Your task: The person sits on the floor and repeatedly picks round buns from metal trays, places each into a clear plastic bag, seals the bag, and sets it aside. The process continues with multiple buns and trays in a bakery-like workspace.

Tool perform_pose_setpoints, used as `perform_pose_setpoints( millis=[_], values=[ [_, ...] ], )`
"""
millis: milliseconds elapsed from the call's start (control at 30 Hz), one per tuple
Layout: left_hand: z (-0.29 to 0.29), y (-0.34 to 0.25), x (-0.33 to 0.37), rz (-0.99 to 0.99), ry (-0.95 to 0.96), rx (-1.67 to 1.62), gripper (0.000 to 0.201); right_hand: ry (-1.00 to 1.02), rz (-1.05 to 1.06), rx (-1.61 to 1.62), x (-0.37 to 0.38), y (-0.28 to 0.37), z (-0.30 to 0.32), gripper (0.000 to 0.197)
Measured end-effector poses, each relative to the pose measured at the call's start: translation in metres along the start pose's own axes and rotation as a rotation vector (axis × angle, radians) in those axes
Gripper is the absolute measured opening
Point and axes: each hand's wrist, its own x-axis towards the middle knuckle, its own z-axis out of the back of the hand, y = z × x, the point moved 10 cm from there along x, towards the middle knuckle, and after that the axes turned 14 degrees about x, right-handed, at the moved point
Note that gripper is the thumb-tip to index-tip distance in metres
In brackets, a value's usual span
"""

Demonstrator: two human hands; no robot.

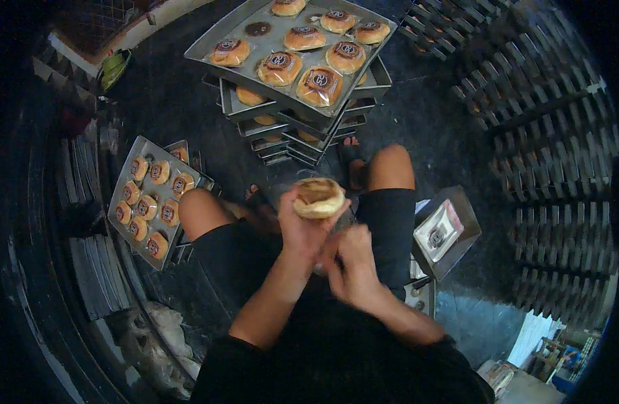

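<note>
1. Evidently, the left hand (298,221) has the bun (318,202) clamped between thumb and fingers; from my remote seat I read this as a cradle, steadying something soft without squashing it.
2. What looks like clear film (312,174) shows at the bun's far edge, and I suppose the browned face is turned up so the film can lie smooth over it.
3. I see the right hand (353,261) curled and blurred, just below the bun. It may be gathering loose film, but I cannot tell whether its fingers pinch anything.
4. The bun sits out ahead of both wrists, farther from the body than the right hand. The hands are close together, though I cannot make out whether they touch.
5. The printed wrappers (438,232) lie in a bin (461,253) beside the right thigh (392,236), I judge for an easy reach.
6. Wrapped buns (321,86) rest in one layer on the top tray (218,34) ahead, and more on a left-side tray (145,149), presumably to spare their tops. Crossing the trays beneath probably leaves headroom.
</note>
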Motion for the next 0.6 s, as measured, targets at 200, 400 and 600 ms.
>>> perform_pose_setpoints(
  millis=[200, 400, 600],
  values=[
    [-0.062, 0.026, -0.032, 0.171, 0.134, 0.009, 0.071, -0.320, 0.065, 0.113, -0.019, -0.011, 0.117, 0.041],
    [-0.007, 0.048, 0.003, -0.057, 0.173, 0.993, 0.056, -0.743, 0.169, 0.190, -0.072, -0.053, 0.145, 0.021],
    [-0.105, 0.006, -0.022, -0.878, 0.097, 1.381, 0.029, -0.947, 0.003, 0.465, -0.065, -0.070, 0.154, 0.027]
  ],
)
